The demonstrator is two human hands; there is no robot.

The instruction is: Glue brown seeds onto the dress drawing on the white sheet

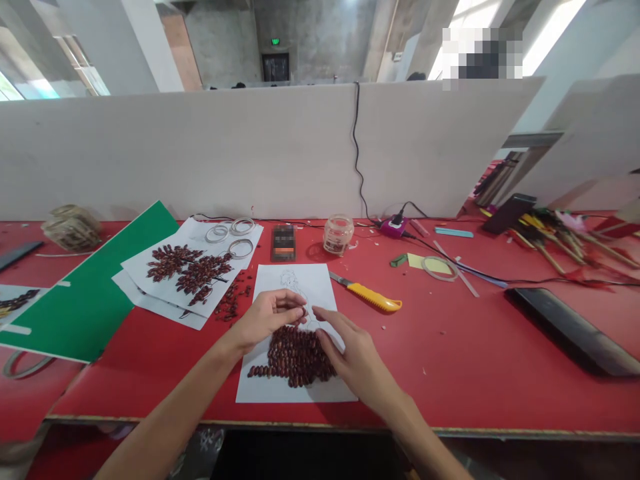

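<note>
A white sheet of paper (320,279) with a pencil drawing lies in front of me, its lower part covered by rows of dark red-brown seeds (297,357). Over the drawing, just above the seed rows, my left hand (270,317) has its thumb and fingers brought together; something tiny and dark shows at the tips, too small to name surely. My right hand (350,343) hovers at the right side of the seeds, thumb and index finger apart, nothing visible between them. Loose seeds (233,300) are scattered on the red table left of the sheet.
A yellow utility knife (373,297), blade out, lies right of the sheet. Behind are a glass jar (338,235) and a phone (283,243). Seed-covered papers (170,293) with tape rolls (243,227) and a green board (100,293) lie left; a black case (570,330) lies right.
</note>
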